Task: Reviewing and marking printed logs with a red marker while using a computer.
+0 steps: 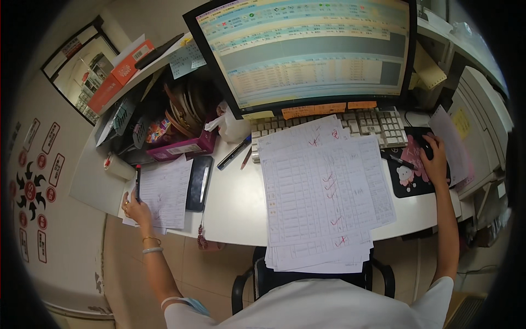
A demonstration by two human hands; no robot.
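Observation:
At the left end of the desk, my left hand (137, 210) holds a dark pen with a red end (138, 183) over a stack of printed sheets (167, 200). Its fingers are closed around the pen's lower part. On the right, my right hand (435, 162) curves over a black computer mouse (425, 146), which it partly hides. Below the mouse lies a black and pink mouse pad (408, 178) with a cartoon figure, and a pen (401, 161) rests on it. In the middle, a pile of printed forms (315, 203) with red ticks covers part of the keyboard (389, 126).
A monitor (307, 55) showing tables stands behind the keyboard. A phone (200, 183), a dark marker (234, 153), and a purple box (183, 149) with a bag sit to the left. A paper cup (118, 166) is near the left hand. A printer (482, 120) stands at right.

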